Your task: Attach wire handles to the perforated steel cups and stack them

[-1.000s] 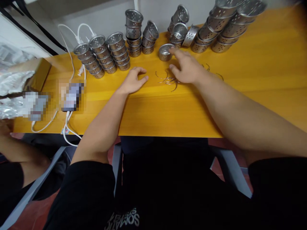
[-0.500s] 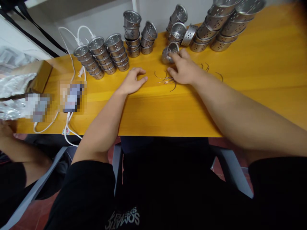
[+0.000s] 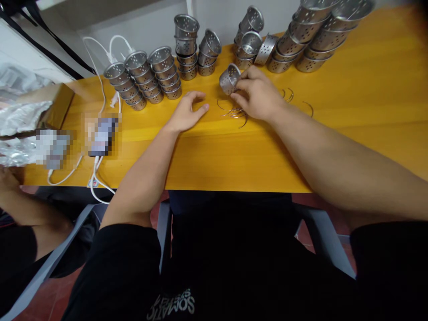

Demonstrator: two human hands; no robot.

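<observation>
My right hand (image 3: 259,91) grips a small perforated metal cup (image 3: 229,80) by its right side, fingers closed on the rim. The cup is tilted, its mouth turned toward the hand. My left hand (image 3: 189,111) rests on the table with fingers apart and nothing in it. Thin curved metal wires (image 3: 236,113) lie between the hands, just below the cup. More curved wires (image 3: 288,94) lie right of my right hand. Behind, stacks of like cups (image 3: 165,73) stand at the left, and others (image 3: 282,53) at the right.
On the wooden table (image 3: 234,165), a phone (image 3: 103,136) with white cables lies at the left. Beyond it are a cardboard box (image 3: 60,104) and clear plastic bags (image 3: 20,118). A person's arm (image 3: 30,205) shows at the left edge.
The cup by my right hand has turned more upright and shifted slightly left, and the fingers have closed on it. My left hand has barely moved.
</observation>
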